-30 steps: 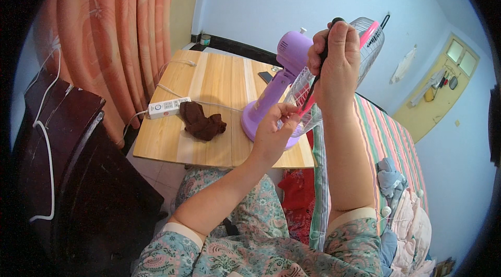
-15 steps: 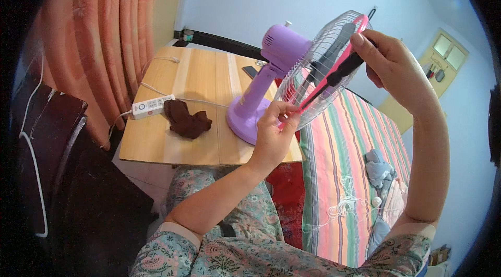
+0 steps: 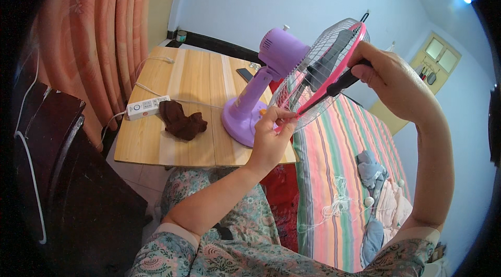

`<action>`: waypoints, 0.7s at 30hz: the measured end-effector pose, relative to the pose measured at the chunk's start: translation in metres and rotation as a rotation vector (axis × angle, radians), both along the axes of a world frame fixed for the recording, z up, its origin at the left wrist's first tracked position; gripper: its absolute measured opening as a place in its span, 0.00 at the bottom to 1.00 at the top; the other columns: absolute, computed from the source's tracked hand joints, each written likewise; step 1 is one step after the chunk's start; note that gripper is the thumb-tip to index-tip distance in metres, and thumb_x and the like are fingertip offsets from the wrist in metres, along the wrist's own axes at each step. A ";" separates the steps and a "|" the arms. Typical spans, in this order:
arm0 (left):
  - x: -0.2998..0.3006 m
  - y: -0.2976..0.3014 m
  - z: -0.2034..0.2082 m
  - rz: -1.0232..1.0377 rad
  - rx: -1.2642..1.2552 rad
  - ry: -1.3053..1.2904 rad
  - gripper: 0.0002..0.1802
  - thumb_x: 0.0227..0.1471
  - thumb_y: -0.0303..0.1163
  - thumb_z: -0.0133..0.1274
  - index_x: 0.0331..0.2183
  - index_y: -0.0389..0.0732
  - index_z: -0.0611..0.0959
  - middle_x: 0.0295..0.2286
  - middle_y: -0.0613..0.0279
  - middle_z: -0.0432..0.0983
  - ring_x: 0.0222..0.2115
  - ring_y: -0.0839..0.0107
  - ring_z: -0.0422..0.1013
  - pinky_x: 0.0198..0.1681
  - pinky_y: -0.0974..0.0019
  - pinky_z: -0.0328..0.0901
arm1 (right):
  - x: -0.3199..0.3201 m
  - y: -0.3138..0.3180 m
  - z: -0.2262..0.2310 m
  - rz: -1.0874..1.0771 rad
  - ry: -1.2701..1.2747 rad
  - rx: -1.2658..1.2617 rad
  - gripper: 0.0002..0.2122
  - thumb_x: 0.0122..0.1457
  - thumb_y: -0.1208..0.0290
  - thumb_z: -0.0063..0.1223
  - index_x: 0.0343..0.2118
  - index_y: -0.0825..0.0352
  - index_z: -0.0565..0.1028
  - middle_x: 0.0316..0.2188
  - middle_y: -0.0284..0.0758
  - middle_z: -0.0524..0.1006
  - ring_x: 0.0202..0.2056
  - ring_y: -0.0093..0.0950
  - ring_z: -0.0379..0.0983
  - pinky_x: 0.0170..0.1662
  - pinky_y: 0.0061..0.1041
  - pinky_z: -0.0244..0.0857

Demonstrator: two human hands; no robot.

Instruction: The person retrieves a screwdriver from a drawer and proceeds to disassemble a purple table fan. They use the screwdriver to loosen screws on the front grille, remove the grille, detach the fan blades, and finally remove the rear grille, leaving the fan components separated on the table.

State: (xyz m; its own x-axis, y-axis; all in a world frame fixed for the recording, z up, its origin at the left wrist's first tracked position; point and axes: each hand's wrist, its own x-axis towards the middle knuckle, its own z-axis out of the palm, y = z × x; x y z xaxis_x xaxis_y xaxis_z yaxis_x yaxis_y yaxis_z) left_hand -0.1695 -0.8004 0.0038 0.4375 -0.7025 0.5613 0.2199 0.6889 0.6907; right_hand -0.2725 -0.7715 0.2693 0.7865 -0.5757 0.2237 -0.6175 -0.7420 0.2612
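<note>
A purple table fan [image 3: 282, 52] stands on the wooden table, its wire guard tilted toward me and edged by a pink rim [image 3: 342, 63]. Dark grey blades [image 3: 329, 58] show inside the guard. My left hand [image 3: 271, 133] pinches the lower edge of the rim between thumb and fingers. Up at the right, my right hand [image 3: 391, 79] grips the handle end of a black-handled screwdriver [image 3: 342, 83]. Its shaft slants down along the rim, with the tip close to my left fingertips. The exact contact of the tip is hidden there.
On the table [image 3: 193, 73] lie a crumpled brown cloth [image 3: 182, 121], a white power strip [image 3: 148, 108] and a dark phone-like slab [image 3: 244, 75]. At right is a striped bed [image 3: 323, 172] with white cord [image 3: 338, 205] and clothes [image 3: 371, 170]. Dark furniture [image 3: 94, 183] stands at left.
My right hand has come slightly lower, and its fingers have shifted on the end of the screwdriver handle. My left hand keeps its pinch on the rim. The whole view has shifted slightly.
</note>
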 end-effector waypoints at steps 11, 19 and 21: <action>-0.002 -0.001 0.001 0.022 -0.041 -0.013 0.05 0.51 0.25 0.55 0.33 0.37 0.78 0.27 0.68 0.72 0.29 0.77 0.63 0.35 0.72 0.62 | 0.014 0.004 0.007 0.126 0.202 -0.080 0.06 0.55 0.84 0.49 0.33 0.67 0.68 0.35 0.35 0.72 0.36 0.33 0.73 0.38 0.32 0.68; 0.001 -0.002 0.004 -0.044 -0.014 -0.006 0.05 0.54 0.25 0.52 0.35 0.38 0.75 0.30 0.71 0.67 0.33 0.82 0.61 0.39 0.77 0.58 | 0.022 0.004 -0.006 -0.083 0.153 -0.397 0.09 0.64 0.66 0.41 0.36 0.67 0.70 0.24 0.39 0.75 0.28 0.33 0.74 0.33 0.31 0.67; 0.003 -0.001 0.004 -0.041 -0.013 -0.003 0.05 0.54 0.26 0.53 0.35 0.38 0.76 0.30 0.71 0.67 0.33 0.82 0.61 0.39 0.77 0.58 | 0.023 0.001 -0.005 -0.149 0.192 -0.404 0.10 0.65 0.65 0.39 0.37 0.67 0.70 0.20 0.38 0.74 0.23 0.32 0.73 0.31 0.30 0.66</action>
